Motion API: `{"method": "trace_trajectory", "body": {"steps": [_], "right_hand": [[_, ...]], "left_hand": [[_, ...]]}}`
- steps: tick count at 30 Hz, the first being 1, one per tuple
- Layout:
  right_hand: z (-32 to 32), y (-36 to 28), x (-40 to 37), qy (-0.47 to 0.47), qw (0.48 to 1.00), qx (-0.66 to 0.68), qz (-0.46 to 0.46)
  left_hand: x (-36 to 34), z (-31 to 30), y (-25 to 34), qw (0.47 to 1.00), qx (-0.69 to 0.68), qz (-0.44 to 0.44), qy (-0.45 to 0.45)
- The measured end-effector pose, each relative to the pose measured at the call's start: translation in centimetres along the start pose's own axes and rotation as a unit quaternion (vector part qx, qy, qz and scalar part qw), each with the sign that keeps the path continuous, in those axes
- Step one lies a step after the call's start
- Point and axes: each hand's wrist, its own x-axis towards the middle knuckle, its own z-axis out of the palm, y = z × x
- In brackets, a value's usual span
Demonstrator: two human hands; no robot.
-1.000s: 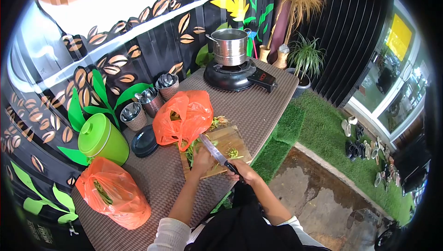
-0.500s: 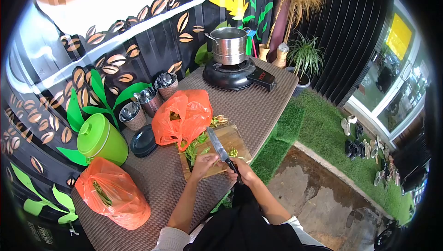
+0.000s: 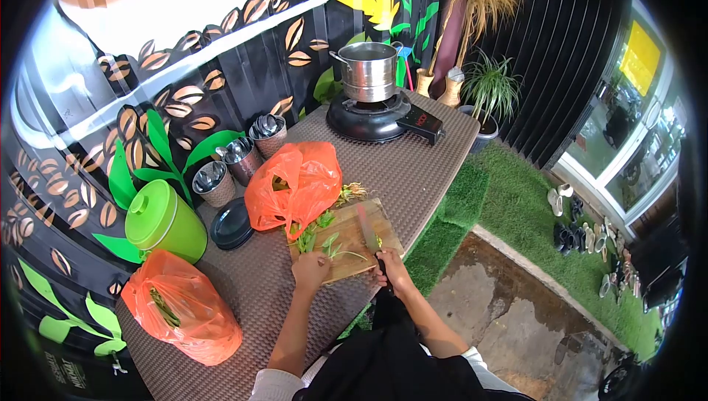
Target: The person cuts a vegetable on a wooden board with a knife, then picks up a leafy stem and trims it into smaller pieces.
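In the head view, my right hand (image 3: pixel 394 270) is wrapped round the black handle of a kitchen knife (image 3: pixel 366 228). Its blade points away from me over the wooden cutting board (image 3: pixel 385 225). My left hand (image 3: pixel 311 268) is at the board's left side with its fingers closed on leafy greens (image 3: pixel 308 242). A loose sprig (image 3: pixel 333 246) lies on the wood between the hands. Small cut green pieces (image 3: pixel 379 242) show beside the blade, partly hidden by it. Just behind the board sits an orange plastic bag (image 3: pixel 299 187), with rooty stem ends (image 3: pixel 351 192) by its right side.
A second orange bag (image 3: pixel 184 312) stands at the table's near left. Along the wall are a green lidded bucket (image 3: pixel 171 220), black plates (image 3: pixel 231 224) and cutlery cups (image 3: pixel 215 186). A steel pot (image 3: pixel 369 73) sits on a portable stove (image 3: pixel 369 117) at the far end.
My left hand has moved down and left from near the knife blade onto the greens. The knife has dropped and swung right, over the cut pieces.
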Motion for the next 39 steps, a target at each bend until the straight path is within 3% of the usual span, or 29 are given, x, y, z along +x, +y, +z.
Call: {"method": "trace_trajectory", "body": {"steps": [3, 5, 6, 8, 10, 11, 13, 23, 25, 29, 32, 39], "right_hand": [[-0.9, 0.3, -0.5, 0.023, 0.999, -0.042, -0.005], [-1.6, 1.2, -0.3, 0.015, 0.996, -0.075, -0.035], [-1.8, 1.7, -0.2, 0.016, 0.997, -0.074, -0.034], [-1.9, 2.6, -0.1, 0.017, 0.988, -0.141, -0.055], [-1.7, 2.9, -0.7, 0.022, 0.989, -0.136, -0.059], [-1.8, 3.0, -0.9, 0.027, 0.977, -0.196, -0.076], [-1.7, 2.9, -1.6, 0.047, 0.953, -0.281, -0.103], [-1.1, 3.5, -3.4, 0.076, 0.900, -0.377, -0.205], [-1.3, 4.4, -2.4, 0.118, 0.818, -0.481, -0.292], [-1.0, 4.6, -2.2, 0.137, 0.792, -0.519, -0.291], [-0.4, 3.7, -2.7, 0.142, 0.795, -0.540, -0.235], [0.0, 3.1, -1.1, 0.136, 0.705, -0.661, -0.217]], "left_hand": [[0.2, -0.9, 1.7, 0.996, 0.083, -0.036, -0.006], [0.4, -0.7, 2.2, 0.993, 0.044, 0.076, 0.079], [0.7, 0.0, 2.1, 0.993, 0.044, 0.076, 0.078], [1.5, 2.2, 1.7, 0.973, -0.008, 0.208, 0.097], [1.3, 3.4, 2.5, 0.969, -0.026, 0.237, 0.066], [1.0, 4.0, 2.7, 0.963, -0.042, 0.265, 0.034], [0.6, 4.8, 3.1, 0.966, -0.061, 0.251, 0.032], [0.5, 6.4, 2.7, 0.970, -0.181, 0.161, 0.033], [0.5, 6.7, 2.8, 0.969, -0.178, 0.163, 0.045], [0.8, 7.5, 2.7, 0.968, -0.173, 0.160, 0.086], [0.9, 7.7, 2.8, 0.969, -0.180, 0.145, 0.092], [1.0, 8.0, 2.7, 0.972, -0.153, 0.144, 0.108]]}}
